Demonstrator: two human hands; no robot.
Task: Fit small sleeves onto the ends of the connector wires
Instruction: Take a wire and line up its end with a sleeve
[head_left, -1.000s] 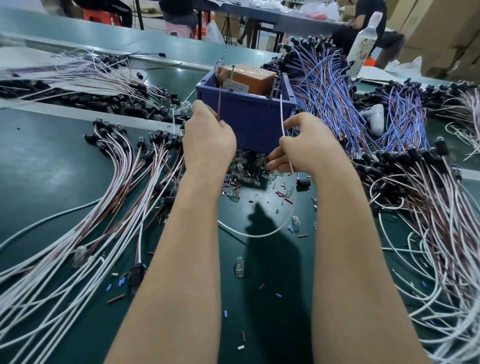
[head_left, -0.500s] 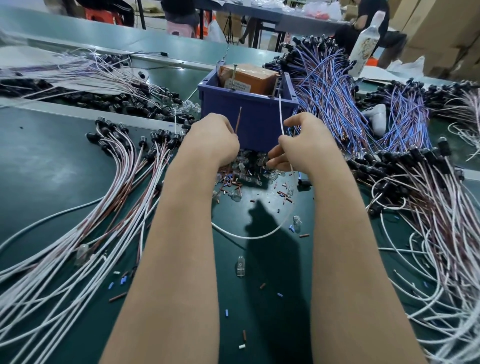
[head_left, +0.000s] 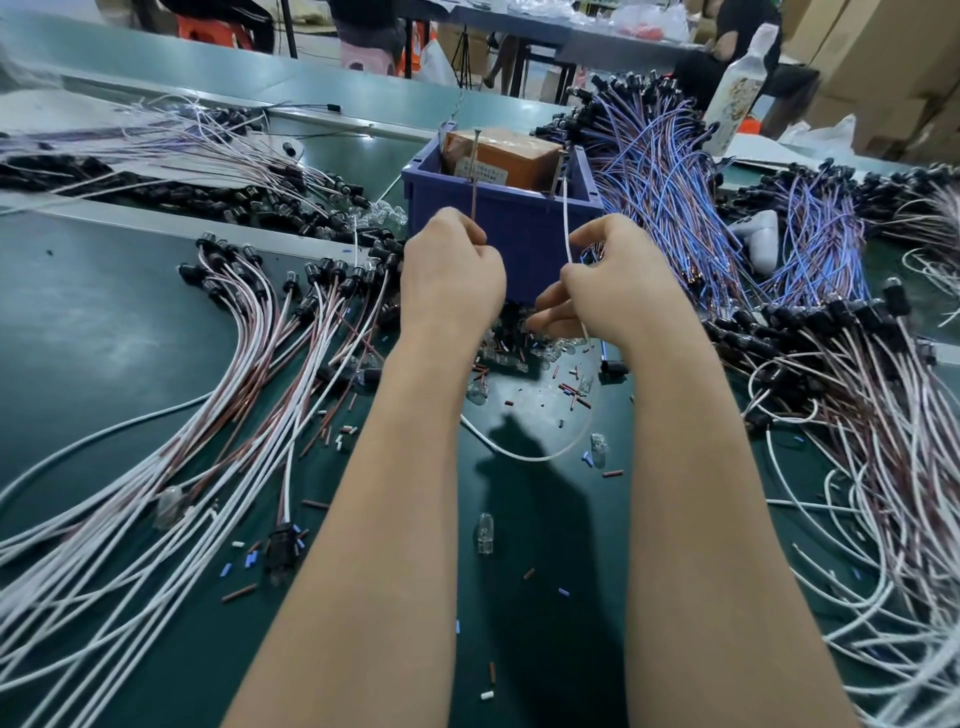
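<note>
On the head camera, my left hand (head_left: 452, 280) is curled, pinching a thin brown wire (head_left: 474, 205) upright, and my right hand (head_left: 608, 291) pinches a white wire (head_left: 566, 228) whose slack loops onto the green mat (head_left: 104, 322). I can't read the label on the orange box (head_left: 498, 156) inside the blue bin (head_left: 519, 223). Both hands hang just before the bin's near wall, above loose sleeves (head_left: 574, 391), with wire bundles (head_left: 249, 364) crowding either side.

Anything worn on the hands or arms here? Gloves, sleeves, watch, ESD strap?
Nothing visible. The left hand and right hand are ungloved, and no rings show on the parts in view. The left forearm and right forearm are bare down to the frame edge: no sleeves, cuffs, watch, strap or markings. The fingertips are mostly hidden.
</note>
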